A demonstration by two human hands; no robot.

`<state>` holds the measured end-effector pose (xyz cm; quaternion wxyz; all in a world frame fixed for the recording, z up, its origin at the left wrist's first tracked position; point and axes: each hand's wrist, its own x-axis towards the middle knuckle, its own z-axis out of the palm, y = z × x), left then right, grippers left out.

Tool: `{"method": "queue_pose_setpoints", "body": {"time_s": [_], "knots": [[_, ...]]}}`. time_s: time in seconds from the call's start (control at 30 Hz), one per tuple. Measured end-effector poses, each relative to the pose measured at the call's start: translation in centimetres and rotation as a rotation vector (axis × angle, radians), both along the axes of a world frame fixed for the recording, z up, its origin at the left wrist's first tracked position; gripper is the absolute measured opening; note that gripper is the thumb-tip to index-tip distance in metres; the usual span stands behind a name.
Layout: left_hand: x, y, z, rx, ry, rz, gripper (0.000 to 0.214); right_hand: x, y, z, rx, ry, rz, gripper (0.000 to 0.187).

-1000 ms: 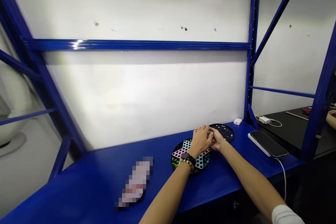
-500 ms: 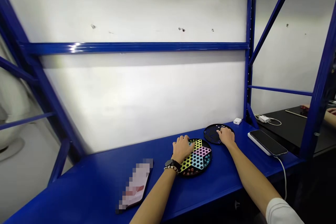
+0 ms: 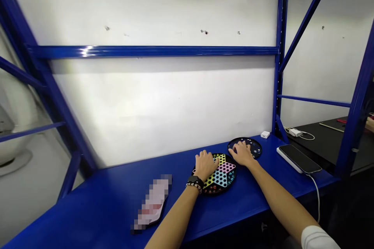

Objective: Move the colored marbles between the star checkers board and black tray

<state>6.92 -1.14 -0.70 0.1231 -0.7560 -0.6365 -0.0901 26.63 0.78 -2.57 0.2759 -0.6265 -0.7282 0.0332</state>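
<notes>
Found both forearms (image 3: pixel 177 218) extended forward from the lower edge of view, spread apart toward the front. Noted left wrist bent slightly, with dark watch (image 3: pixel 195 181) strapped on; left hand (image 3: pixel 205 164) palm down over the left part of the round game board (image 3: pixel 224 168). Noted right hand (image 3: pixel 242 153) lowered palm down over the near left rim of the round black tray (image 3: pixel 236 142).

Recorded left hand spread flat, thumb held out across the star pattern, resting on the board; saw nothing in its grasp. Recorded right hand loosely curved, touching or just above the tray; cannot tell of any small piece between its fingertips, with the underside hidden.

Located board on the blue tabletop (image 3: pixel 239 194), near and left of the tray. Noted teal pieces (image 3: pixel 231 177) in its right edge and reddish pieces (image 3: pixel 214 189) in its near edge.

Compared with half a second ago: right hand shifted left across the tray, left hand unchanged on the board. Compared with one second ago: hands parted, formerly meeting near the gap between board and tray.
</notes>
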Motion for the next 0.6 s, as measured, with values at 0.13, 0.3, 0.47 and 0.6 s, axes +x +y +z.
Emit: {"method": "queue_pose_setpoints", "body": {"time_s": [0.13, 0.3, 0.47, 0.6], "knots": [[-0.3, 0.1, -0.1, -0.006, 0.001, -0.033, 0.044, -1.8, -0.8, 0.0, -0.021, -0.060, 0.177, 0.035], [-1.0, 0.4, 0.2, -0.066, -0.025, -0.063, 0.039, -1.6, -1.1, 0.3, -0.048, -0.015, 0.170, 0.029], [-1.2, 0.5, 0.5, -0.160, -0.137, -0.183, 0.043, -1.9, -1.5, 0.5, -0.090, 0.044, 0.153, 0.030], [-0.8, 0.4, 0.6, -0.168, -0.137, -0.288, 0.042, -2.6, -1.5, 0.4, -0.094, 0.097, 0.059, 0.031]]}}
